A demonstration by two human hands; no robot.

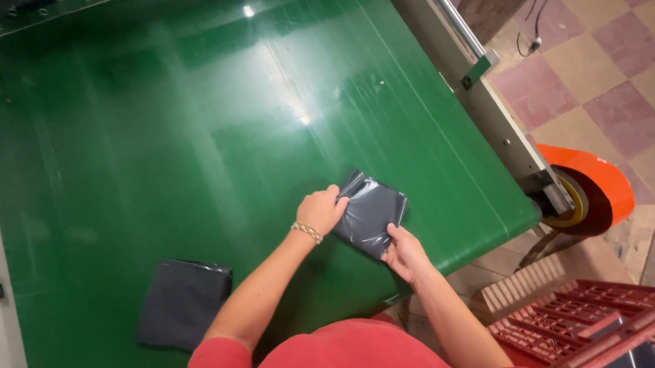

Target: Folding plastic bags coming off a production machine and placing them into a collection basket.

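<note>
While the wide green conveyor belt [159,123] lies bare around the hands, a second dark folded packet [183,303] rests flat near its lower left edge, well apart from the work and with nothing between. To the right runs the belt's pale metal side rail [495,118], ending at an orange roller guard [596,187], and a red plastic crate [581,332] stands on the checked floor below it, holding more dark packets. The dark grey plastic packet [371,212] sits on the belt near its right-hand end, roughly square, its slightly longer side tilted up toward the right. Its film is glossy and creased, catching light along the folds. The left hand [320,211] pinches its upper left edge with curled fingers; the right hand [406,254] grips its lower right corner, thumb on top.
</note>
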